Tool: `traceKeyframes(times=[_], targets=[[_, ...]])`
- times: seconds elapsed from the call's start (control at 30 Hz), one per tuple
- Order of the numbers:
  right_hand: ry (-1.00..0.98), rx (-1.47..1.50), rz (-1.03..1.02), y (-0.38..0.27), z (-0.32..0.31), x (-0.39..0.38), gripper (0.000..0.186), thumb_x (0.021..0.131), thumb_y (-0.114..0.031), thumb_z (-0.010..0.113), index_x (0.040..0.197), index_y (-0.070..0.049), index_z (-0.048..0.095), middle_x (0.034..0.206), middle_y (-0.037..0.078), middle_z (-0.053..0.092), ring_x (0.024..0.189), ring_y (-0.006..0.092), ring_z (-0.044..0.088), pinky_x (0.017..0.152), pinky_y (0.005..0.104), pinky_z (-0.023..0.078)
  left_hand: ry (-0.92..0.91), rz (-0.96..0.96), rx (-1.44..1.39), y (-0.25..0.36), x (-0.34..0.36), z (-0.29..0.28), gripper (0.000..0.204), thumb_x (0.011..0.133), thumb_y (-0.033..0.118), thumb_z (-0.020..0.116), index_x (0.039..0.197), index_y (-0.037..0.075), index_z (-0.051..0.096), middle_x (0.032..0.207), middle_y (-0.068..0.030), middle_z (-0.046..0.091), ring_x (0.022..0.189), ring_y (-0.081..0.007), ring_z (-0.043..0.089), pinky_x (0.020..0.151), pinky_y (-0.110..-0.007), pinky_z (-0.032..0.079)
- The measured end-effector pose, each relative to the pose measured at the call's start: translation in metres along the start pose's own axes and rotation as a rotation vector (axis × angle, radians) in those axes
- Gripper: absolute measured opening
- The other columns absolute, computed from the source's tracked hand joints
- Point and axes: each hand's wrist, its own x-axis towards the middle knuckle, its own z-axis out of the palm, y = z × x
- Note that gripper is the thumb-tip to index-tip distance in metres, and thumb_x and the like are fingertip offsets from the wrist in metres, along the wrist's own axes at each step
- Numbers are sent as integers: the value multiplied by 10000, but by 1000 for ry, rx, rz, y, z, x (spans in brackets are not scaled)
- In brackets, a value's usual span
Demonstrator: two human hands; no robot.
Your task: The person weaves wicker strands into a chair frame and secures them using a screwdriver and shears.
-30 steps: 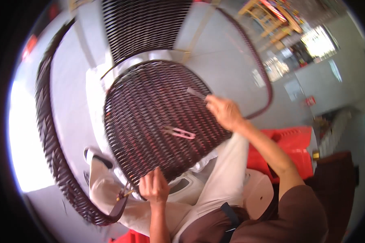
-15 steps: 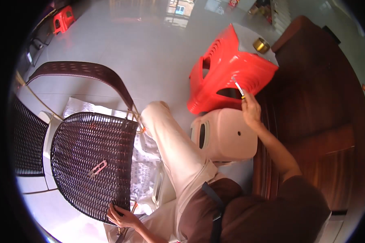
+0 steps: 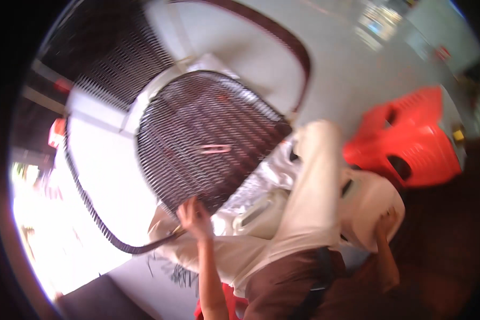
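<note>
A dark brown woven chair (image 3: 208, 133) with curved armrests is in front of me, its front edge toward my legs. My left hand (image 3: 196, 217) is at the near corner of the seat, fingers bent over its edge. On the weave lies a flat, pale pink slotted piece (image 3: 215, 149). Over at the right, my right hand (image 3: 388, 220) is against the side of a beige plastic stool (image 3: 365, 205). Motion smears its fingers, and I cannot make out anything in them.
A red plastic stool (image 3: 405, 141) is beyond the beige one, with a small gold-coloured object (image 3: 458, 134) at its grey top. Silvery sheeting (image 3: 261, 173) and a pale slotted plastic thing (image 3: 261, 216) are beneath the chair's front. Dark furniture fills the right side.
The view has swung left, so the chair now appears nearer the middle. My right hand has come down from beside the red stool to the beige one; the slim tool it held is not visible now.
</note>
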Motion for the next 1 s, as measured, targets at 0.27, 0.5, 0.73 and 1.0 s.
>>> traceKeyframes(times=[0.27,0.5,0.73,1.0], targets=[[151,119,-179,-63,-51,42,324,936,-167,429,1191,3,536,1219,244,476,1093,418,458,947,487,356,78,-88,-108,8,0,-31,242,741,1,620,979,30,648,893,-126,600,802,-314,556,716,-387,459],[-246,845,-697,-346,-112,104,229,870,-24,536,1089,23,583,1067,184,493,966,359,514,833,401,430,144,-123,-97,20,-22,-14,226,751,41,644,977,51,646,907,-92,606,797,-285,566,702,-372,470],[-235,639,-1345,-562,-137,46,530,805,-181,697,1266,-24,486,1204,129,484,1091,327,483,924,420,416,238,-152,-36,20,-20,-4,219,772,40,620,991,62,625,856,-71,585,765,-285,537,662,-380,447],[-238,663,-1428,-582,-100,40,258,907,-63,535,1154,7,557,1016,136,502,943,304,519,821,381,431,334,-105,-39,10,-10,2,219,715,106,614,926,53,586,848,-75,501,769,-240,500,658,-340,411]])
